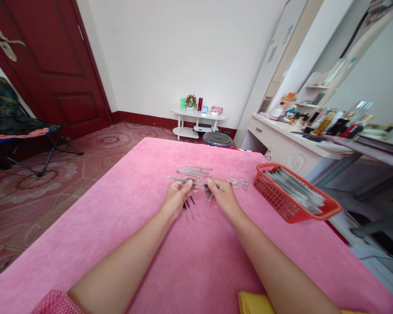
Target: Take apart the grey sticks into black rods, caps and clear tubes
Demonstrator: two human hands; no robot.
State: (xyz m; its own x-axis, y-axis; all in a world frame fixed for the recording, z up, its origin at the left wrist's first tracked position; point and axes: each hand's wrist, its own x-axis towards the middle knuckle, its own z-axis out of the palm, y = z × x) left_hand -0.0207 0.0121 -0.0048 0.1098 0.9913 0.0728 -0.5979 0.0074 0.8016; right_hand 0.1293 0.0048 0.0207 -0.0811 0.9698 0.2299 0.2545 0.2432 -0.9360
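Observation:
My left hand (177,195) and my right hand (222,193) meet over the pink cloth (144,209), both closed in a pinch on one thin grey stick (183,179) that juts out to the left. A few short black sticks (189,203) poke out under my left hand. Just beyond my fingers lie several more grey sticks (194,171). Some clear wrappers (238,183) lie to the right of my right hand.
A red plastic basket (283,201) full of packaged grey sticks sits at the right edge of the cloth. A folding chair (16,126) and a red door stand at left, a small white table (198,117) at the far wall, a dresser (291,144) at right.

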